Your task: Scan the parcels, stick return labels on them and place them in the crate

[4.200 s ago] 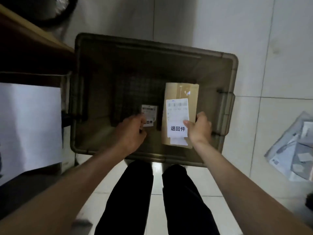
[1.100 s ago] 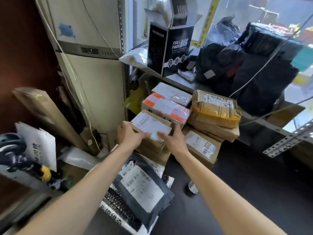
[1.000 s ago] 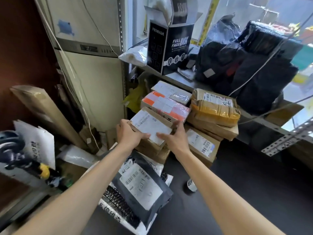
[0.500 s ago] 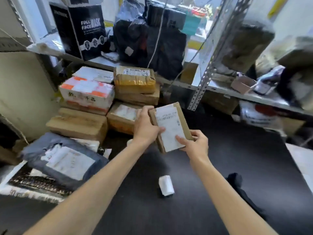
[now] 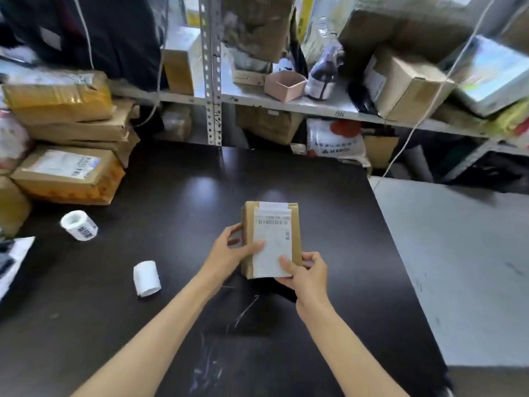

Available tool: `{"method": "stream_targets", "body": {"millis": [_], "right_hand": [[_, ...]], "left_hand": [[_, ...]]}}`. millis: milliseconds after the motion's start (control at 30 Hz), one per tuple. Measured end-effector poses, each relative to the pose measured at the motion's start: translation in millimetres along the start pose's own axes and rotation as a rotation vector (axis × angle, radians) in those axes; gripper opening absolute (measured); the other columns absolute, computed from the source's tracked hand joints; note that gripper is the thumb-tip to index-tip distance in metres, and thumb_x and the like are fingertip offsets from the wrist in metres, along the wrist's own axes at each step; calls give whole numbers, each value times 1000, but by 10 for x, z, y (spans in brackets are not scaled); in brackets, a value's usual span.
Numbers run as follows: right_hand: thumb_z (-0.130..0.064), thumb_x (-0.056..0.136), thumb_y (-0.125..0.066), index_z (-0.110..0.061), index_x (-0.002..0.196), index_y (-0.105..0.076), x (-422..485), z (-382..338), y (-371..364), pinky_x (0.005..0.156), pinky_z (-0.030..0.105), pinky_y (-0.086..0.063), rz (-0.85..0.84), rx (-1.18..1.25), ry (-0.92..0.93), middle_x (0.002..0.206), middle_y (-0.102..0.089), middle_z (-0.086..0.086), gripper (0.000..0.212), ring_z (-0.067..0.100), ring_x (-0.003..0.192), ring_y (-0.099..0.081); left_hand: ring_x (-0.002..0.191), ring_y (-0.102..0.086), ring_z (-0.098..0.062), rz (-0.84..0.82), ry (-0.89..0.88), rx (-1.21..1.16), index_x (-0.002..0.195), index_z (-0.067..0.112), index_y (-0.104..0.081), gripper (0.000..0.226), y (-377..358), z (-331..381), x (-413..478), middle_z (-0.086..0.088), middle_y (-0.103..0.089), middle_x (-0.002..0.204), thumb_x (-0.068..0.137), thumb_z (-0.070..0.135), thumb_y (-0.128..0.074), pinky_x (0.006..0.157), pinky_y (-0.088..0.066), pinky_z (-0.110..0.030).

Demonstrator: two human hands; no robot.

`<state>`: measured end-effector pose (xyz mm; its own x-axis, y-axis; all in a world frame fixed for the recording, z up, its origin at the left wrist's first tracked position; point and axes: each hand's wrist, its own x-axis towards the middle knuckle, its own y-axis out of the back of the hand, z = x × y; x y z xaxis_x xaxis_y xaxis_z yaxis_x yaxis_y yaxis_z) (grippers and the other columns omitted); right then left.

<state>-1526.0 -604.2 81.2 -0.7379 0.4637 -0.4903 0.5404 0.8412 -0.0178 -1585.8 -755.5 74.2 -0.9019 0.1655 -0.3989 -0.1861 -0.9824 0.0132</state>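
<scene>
Both hands have carried the parcel away from the stack of parcels and lowered it, and it has been squared up from its slant half a second ago. It now sits over the dark table, well to the right of the printed label roll and somewhat nearer the person.

The left hand grips the parcel's left edge, with its thumb laid on the shipping label. The right hand pinches the near right corner, its thumb also on the paper. Neither hand is free.

The parcel's long axis runs straight away from the person, label face up, with the barcode near the far end and uncovered by either thumb. No scanner can be made out. Something dark lies under the parcel, but I cannot tell what it is.

A plain white roll lies on its side between the printed roll and the parcel, closer to the person than the printed roll. The stack stands just behind the printed roll.

Both rolls lie on the parcel's left, so the left hand is the nearer one for fetching a return label, probably while the right keeps the parcel. The crate is out of view.
</scene>
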Motion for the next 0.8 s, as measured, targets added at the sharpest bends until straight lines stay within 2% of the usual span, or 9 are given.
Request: {"method": "stream_targets", "body": {"millis": [100,200,267,333,400,467,600,700,800], "right_hand": [[-13,86,-72,-13,98,-51,-1,92,5,60,32,-60,-27,-90,19,101,-65,5,24,24,91,-69],[-35,88,-68,-21,92,-56,-19,138,31,64,37,-61,-49,-299,120,96,-67,-1,18,19,84,-69],[-43,93,-58,-22,87,-61,19,135,87,72,41,-59,-26,-407,178,89,-68,-4,22,18,81,-68],[-37,94,-56,-21,87,-62,125,145,152,74,39,-54,23,-517,242,89,-67,-5,18,19,87,-65],[-26,90,-62,-21,95,-61,261,170,209,75,30,-48,31,-642,324,95,-64,-8,7,17,96,-62],[-21,84,-69,-19,111,-57,394,227,229,82,27,-45,-33,-827,381,107,-58,-7,30,15,107,-55],[-32,74,-77,-16,131,-41,539,435,191,90,32,-45,-239,-1212,399,125,-44,0,70,19,122,-39],[-39,72,-82,-13,131,-39,612,559,118,89,36,-46,-236,-1326,463,124,-45,5,77,24,119,-41],[-35,75,-81,-9,131,-42,709,570,49,90,37,-45,-223,-1319,521,123,-48,9,73,27,117,-43]], "left_hand": [[99,-65,-13,35,73,-26,125,20,-47,64,24,-57,-29,2,-63,119,73,32,-83,70,-54,-24],[106,-65,-22,65,126,-61,132,8,-48,71,157,-110,-56,-6,-63,124,74,30,-82,90,-56,-42],[108,-66,-24,56,133,-83,132,6,-51,68,248,-120,-79,-7,-64,125,75,29,-80,94,-54,-45],[107,-67,-22,48,123,-81,131,7,-53,64,325,-129,-111,-6,-66,123,77,28,-79,93,-55,-42],[108,-66,-21,47,106,-65,131,8,-53,63,410,-141,-121,-5,-66,123,76,28,-79,94,-55,-43],[109,-66,-22,75,96,-65,130,8,-54,64,518,-167,-121,-5,-66,123,75,26,-80,95,-54,-46],[108,-66,-20,131,108,-91,130,9,-53,66,727,-321,-183,-5,-65,123,73,25,-82,92,-55,-42],[108,-65,-18,158,130,-93,130,11,-53,70,834,-448,-280,-3,-65,121,69,29,-83,92,-56,-40],[109,-65,-18,177,153,-108,130,11,-52,81,883,-550,-377,-2,-65,121,61,36,-84,93,-55,-43]]}}
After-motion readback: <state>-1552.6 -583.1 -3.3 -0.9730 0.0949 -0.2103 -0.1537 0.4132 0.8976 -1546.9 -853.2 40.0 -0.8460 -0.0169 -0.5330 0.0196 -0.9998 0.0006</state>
